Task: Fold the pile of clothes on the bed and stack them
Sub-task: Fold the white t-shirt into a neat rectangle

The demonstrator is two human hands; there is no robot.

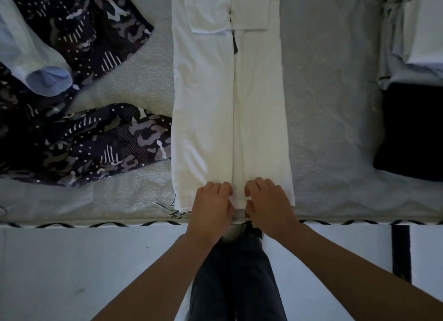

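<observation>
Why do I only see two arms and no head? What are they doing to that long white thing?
The picture comes from one camera worn on a person's head, looking down, so you see what that person sees: their own arms, and their legs in dark trousers below.

The left hand and the right hand are side by side at the near end of a white garment. It lies on the bed, with both sides already folded in so they meet down the middle. The fingers are curled onto the cloth's near edge; it looks like a grip on the hem, probably ready to fold it upward.

On the left lies an unfolded dark patterned garment and a pale blue sleeve. At the far right sit folded clothes in a stack, with something dark in front of it.
</observation>
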